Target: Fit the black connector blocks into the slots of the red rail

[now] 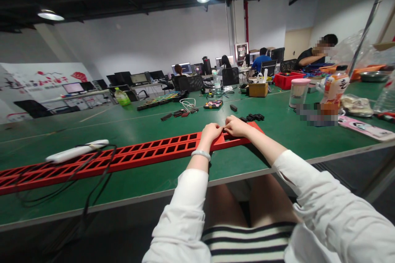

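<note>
"Where are the two hands?"

"Both are at the long red, ladder-like frame, close to its right end. The bare left hand and the bare right hand come together there, the wrists set apart. A pale, smooth bangle circles the left wrist."

"And the fingers, how far open?"

"On each hand they are bent and drawn in, the tips close together over the frame. Whether anything is pinched between them I cannot tell; the tips are too small and partly covered."

"How does the frame lie?"

"Flat on the smooth green surface, running out of view at the left, with two rows of slots along it. A slim white bar overlaps its left part, and a thin black cable hangs over the near edge."

"What is near the hands?"

"Just beyond the right hand, a cluster of small black pieces; farther back, a single black block. Flat dark strips lie beyond the left hand."

"Off to the right?"

"A clear jar with a pink lid, beside a bottle of orange drink."
</note>
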{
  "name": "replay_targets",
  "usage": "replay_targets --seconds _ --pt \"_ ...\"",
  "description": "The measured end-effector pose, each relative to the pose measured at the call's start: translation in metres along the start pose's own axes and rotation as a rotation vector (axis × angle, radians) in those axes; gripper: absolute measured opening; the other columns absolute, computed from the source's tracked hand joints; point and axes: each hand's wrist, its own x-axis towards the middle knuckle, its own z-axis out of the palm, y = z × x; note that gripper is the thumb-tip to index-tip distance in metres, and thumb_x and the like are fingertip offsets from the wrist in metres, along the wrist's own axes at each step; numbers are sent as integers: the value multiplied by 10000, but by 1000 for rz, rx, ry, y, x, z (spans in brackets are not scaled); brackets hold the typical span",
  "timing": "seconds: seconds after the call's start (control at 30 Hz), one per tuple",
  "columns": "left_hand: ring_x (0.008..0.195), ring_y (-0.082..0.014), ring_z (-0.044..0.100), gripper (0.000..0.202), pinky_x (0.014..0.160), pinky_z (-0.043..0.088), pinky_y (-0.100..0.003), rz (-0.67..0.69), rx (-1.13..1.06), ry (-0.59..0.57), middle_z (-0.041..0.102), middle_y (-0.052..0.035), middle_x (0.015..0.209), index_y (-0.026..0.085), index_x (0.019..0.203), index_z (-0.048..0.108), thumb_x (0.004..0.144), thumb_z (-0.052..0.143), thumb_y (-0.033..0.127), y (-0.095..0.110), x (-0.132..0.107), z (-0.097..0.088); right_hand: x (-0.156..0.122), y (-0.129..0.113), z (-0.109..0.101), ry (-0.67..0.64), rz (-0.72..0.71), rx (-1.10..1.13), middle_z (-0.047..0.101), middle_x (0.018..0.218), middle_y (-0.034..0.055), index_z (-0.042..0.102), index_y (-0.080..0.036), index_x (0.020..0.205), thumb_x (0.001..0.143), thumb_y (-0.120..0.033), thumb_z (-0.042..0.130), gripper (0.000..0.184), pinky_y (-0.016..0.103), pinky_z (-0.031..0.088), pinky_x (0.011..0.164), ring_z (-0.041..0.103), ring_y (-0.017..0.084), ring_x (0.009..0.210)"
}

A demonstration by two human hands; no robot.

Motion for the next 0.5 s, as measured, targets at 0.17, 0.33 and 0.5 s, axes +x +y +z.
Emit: replay_targets --seconds 0.17,0.33,0.5 --pt "928 -182 561 273 794 473 -379 -6 -2 2 555 -68 1081 159 1071 538 870 492 338 1 -1 -1 -2 -5 -2 1 46 -64 552 964 128 709 -172 882 853 -314 442 304 372 334 836 434 244 966" --pt "931 -182 560 272 798 471 -381 -4 8 4 554 -69 1086 160 1073 538 871 490 336 2 -3 -2 -4 -3 -2 -5 106 -73 582 897 104 707 -203 888 855 -343 424 317 334 354 796 479 223 898" --pt "932 -181 558 271 797 473 -381 -3 17 6 551 -71 1091 161 1079 534 872 490 331 3 -4 -2 -1 11 -2 71 240 -84 570 1007 147 652 -168 1049 846 -304 426 333 370 353 822 447 264 973"
